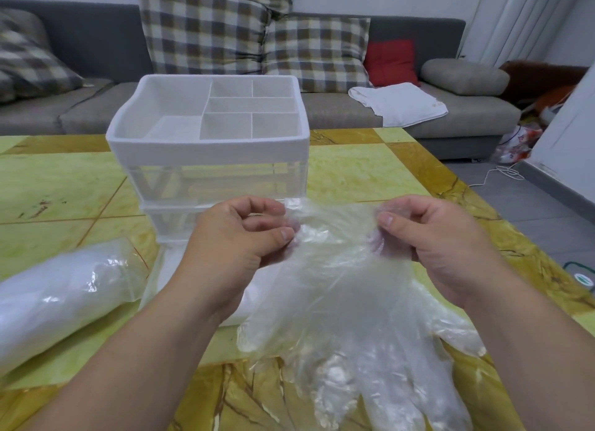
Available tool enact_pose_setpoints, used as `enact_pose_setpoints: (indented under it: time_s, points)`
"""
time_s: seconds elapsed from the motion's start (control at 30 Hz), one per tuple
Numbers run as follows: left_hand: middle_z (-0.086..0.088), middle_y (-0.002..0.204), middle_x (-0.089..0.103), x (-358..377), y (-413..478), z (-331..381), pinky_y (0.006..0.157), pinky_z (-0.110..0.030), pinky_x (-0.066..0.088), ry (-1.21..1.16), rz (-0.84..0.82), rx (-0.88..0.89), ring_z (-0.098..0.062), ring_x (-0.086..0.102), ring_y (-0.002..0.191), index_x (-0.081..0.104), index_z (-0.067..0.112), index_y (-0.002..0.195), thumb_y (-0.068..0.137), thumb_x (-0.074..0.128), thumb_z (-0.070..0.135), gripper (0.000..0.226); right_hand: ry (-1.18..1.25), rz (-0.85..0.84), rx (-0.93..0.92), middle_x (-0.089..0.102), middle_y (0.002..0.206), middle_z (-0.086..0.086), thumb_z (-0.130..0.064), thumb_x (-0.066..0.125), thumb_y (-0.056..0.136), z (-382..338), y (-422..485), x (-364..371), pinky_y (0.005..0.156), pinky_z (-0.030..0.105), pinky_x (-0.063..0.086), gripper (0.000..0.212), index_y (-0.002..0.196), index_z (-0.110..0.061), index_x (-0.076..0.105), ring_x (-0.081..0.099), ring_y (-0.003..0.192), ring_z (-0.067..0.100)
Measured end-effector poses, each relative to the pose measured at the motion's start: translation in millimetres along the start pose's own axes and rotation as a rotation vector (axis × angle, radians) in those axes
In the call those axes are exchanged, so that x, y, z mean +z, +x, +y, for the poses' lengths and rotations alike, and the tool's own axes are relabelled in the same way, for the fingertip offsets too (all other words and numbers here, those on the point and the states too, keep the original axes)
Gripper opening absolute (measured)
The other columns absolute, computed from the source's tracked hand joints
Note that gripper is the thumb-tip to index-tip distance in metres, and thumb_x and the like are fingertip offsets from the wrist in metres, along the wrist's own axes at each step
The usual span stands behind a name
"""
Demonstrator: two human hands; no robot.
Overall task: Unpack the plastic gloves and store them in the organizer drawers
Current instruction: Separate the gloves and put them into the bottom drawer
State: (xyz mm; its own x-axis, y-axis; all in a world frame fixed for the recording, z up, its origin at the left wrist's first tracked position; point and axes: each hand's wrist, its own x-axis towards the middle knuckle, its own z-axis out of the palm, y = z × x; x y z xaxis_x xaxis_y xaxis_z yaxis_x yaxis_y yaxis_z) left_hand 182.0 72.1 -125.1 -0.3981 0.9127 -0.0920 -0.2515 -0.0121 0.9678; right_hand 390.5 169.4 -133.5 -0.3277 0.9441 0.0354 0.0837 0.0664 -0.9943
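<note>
A stack of clear plastic gloves (347, 308) hangs between my hands, fingers pointing down toward me. My left hand (238, 237) pinches the cuff edge on the left, and my right hand (431, 237) pinches it on the right. Behind them stands the white organizer (206, 147) with a divided top tray and clear drawers beneath. Its lowest drawer (167, 269) is pulled out toward me and mostly hidden by my left arm. A plastic bag of gloves (58, 289) lies on the table at the left.
The yellow-green patterned table (64, 189) carries everything. A grey sofa (354, 108) with checked cushions, a red cushion and a white cloth runs along the back. Cables and a bag lie on the floor at the right.
</note>
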Motion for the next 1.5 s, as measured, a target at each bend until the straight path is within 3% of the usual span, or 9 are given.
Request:
enact_pose_setpoints:
  time_s: [0.27, 0.6, 0.7, 0.83, 0.93, 1.13, 1.2, 1.33, 1.5]
  points:
    - [0.000, 0.065, 0.069, -1.5, 2.1, -2.1, 0.066, -0.022, 0.061, -0.055, -0.029, -0.089, -0.012, 0.070, 0.066, 0.063, 0.005, 0.097, 0.084, 0.054, -0.025, 0.033, -0.008, -0.109, -0.055, 0.062, 0.074, 0.008, -0.018, 0.072, 0.077, -2.6, -3.2, -0.1, 0.066, 0.033, 0.045, 0.004, 0.074, -0.016, 0.071, 0.057, 0.069, 0.021]
    - [-0.012, 0.093, 0.077, 1.3, -2.0, 1.2, 0.068, -0.023, 0.051, 0.045, -0.129, -0.113, -0.015, 0.073, 0.083, 0.063, 0.002, 0.114, 0.077, 0.036, -0.032, 0.057, -0.064, -0.144, -0.040, 0.066, 0.062, 0.003, 0.001, 0.069, 0.085, -3.8, -5.7, 6.7, 0.053, 0.017, 0.044, 0.017, 0.071, -0.008, 0.068, 0.057, 0.056, 0.012]
    - [-0.013, 0.079, 0.073, 4.0, -4.9, 3.9, 0.053, -0.017, 0.049, -0.013, -0.111, -0.115, -0.012, 0.068, 0.055, 0.065, 0.002, 0.113, 0.084, 0.040, -0.022, 0.044, -0.063, -0.077, -0.027, 0.065, 0.059, 0.006, 0.005, 0.069, 0.086, -1.7, -4.5, 10.8, 0.048, 0.013, 0.042, 0.013, 0.073, 0.000, 0.067, 0.056, 0.049, 0.008]
    - [-0.009, 0.075, 0.068, 3.1, -4.1, -0.4, 0.070, -0.029, 0.060, -0.015, -0.116, -0.091, -0.022, 0.072, 0.086, 0.067, 0.005, 0.113, 0.081, 0.069, -0.004, 0.033, -0.057, -0.008, -0.001, 0.064, 0.059, 0.007, 0.004, 0.070, 0.085, 2.0, -1.9, 12.6, 0.048, 0.015, 0.044, 0.013, 0.073, 0.000, 0.067, 0.056, 0.049, 0.010]
    - [-0.008, 0.082, 0.075, 4.3, -3.2, -8.1, 0.081, -0.034, 0.060, 0.134, -0.085, -0.035, -0.019, 0.070, 0.081, 0.068, 0.007, 0.110, 0.075, 0.074, -0.012, 0.040, -0.049, 0.004, 0.001, 0.064, 0.059, 0.007, 0.004, 0.070, 0.085, 2.9, -1.4, 13.8, 0.050, 0.016, 0.046, 0.011, 0.074, 0.001, 0.067, 0.056, 0.051, 0.011]
    - [0.000, 0.075, 0.074, 5.4, -3.4, -8.9, 0.067, -0.027, 0.061, 0.130, -0.012, 0.028, -0.013, 0.071, 0.075, 0.070, 0.015, 0.092, 0.083, 0.068, -0.013, 0.029, -0.043, -0.019, 0.004, 0.066, 0.070, 0.009, 0.000, 0.076, 0.079, 2.7, 0.0, 11.0, 0.067, 0.031, 0.048, 0.022, 0.066, -0.015, 0.067, 0.060, 0.067, 0.020]
    - [-0.002, 0.080, 0.074, 6.3, -5.8, -4.5, 0.066, -0.029, 0.061, 0.127, -0.033, 0.071, -0.018, 0.073, 0.075, 0.071, 0.015, 0.090, 0.084, 0.067, -0.013, 0.029, 0.000, -0.070, -0.005, 0.070, 0.081, 0.005, -0.008, 0.081, 0.068, 1.4, 0.5, 7.6, 0.075, 0.030, 0.047, 0.020, 0.078, -0.020, 0.068, 0.064, 0.077, 0.017]
    - [-0.005, 0.081, 0.071, 9.7, -12.7, 8.4, 0.060, -0.031, 0.059, 0.142, -0.146, 0.194, -0.025, 0.074, 0.072, 0.069, 0.010, 0.089, 0.084, 0.065, -0.015, 0.026, 0.103, -0.291, 0.012, 0.076, 0.106, 0.002, -0.012, 0.077, 0.064, -3.5, 1.3, 2.7, 0.086, 0.022, 0.049, 0.063, 0.125, -0.019, 0.063, 0.069, 0.101, 0.013]
    - [0.004, 0.077, 0.071, 5.3, -12.3, 16.2, 0.049, -0.021, 0.050, 0.246, -0.036, 0.332, -0.012, 0.068, 0.061, 0.069, 0.016, 0.088, 0.085, 0.065, -0.013, 0.030, 0.123, -0.358, -0.032, 0.070, 0.074, 0.005, -0.004, 0.073, 0.065, -5.8, -0.4, 8.4, 0.066, 0.022, 0.050, 0.009, 0.066, -0.013, 0.074, 0.065, 0.066, 0.016]
